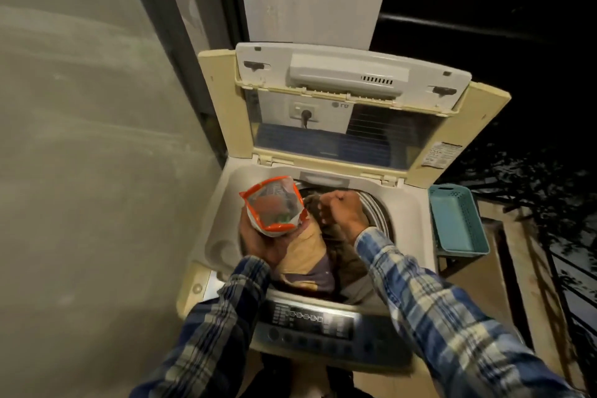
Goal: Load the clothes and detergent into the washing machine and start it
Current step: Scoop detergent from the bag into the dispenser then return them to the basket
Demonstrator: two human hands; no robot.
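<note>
The washing machine [219,229] stands in front of me with its lid [349,81] folded up and back, so the whole tub is open to me. The clothes [310,255] are already in the drum, a heap of tan, purple and dark cloth that fills it close to the rim. The teal basket [455,223] sits off to my right, beside the machine. The control panel [310,323] is along the near edge, under my forearms, and I judge nothing on it has been pressed yet.

So the step in hand is the detergent. My left hand [258,242] grips the detergent pouch [274,210] from below, fingers wrapped round its base, with the orange-edged mouth open and facing up over the left side of the tub. My right hand [342,212] hovers over the clothes toward the back of the drum with its fingers curled in. I cannot tell whether it holds a scoop, a pinch of powder or nothing.

To do this well I would:
1. Keep the pouch upright and over the tub, so any spill lands inside.
2. Spread the detergent across the load, not in 1 lump on the top garment.
3. Keep it off the deck around the opening.
4. Set the pouch aside before lowering the lid, leaving both hands free for the buttons.
</note>
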